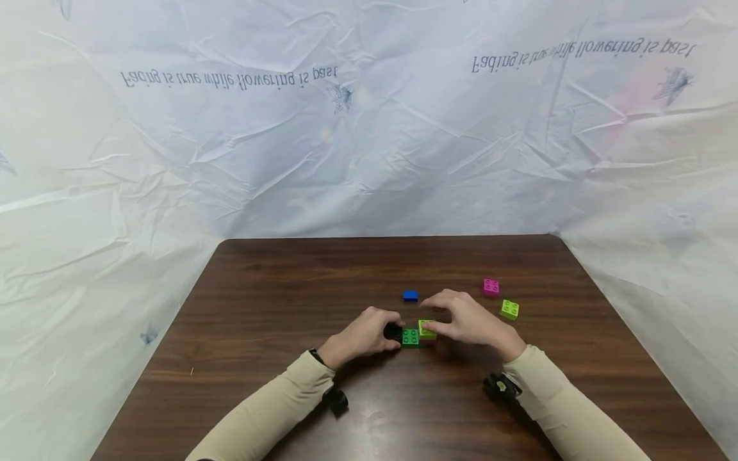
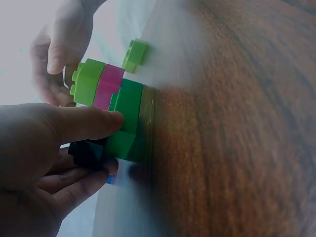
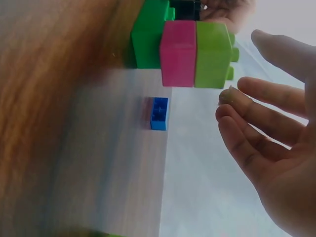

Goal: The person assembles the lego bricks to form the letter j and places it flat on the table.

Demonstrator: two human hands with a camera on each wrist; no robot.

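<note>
On the table stands a small build of toy building bricks. Its base is a green brick, with a black brick on its left part. On the right part sits a pink brick, topped by a lime brick. My left hand holds the build's left end between thumb and fingers, the thumb reaching the green brick and the fingers round the black one. Beside and over the lime brick, my right hand has its fingers spread and loosely bent, holding nothing.
Beyond the build lies a blue brick, its hollow underside showing in the right wrist view. Farther right are a loose pink brick and a loose lime brick. A pale printed sheet hangs round the brown table.
</note>
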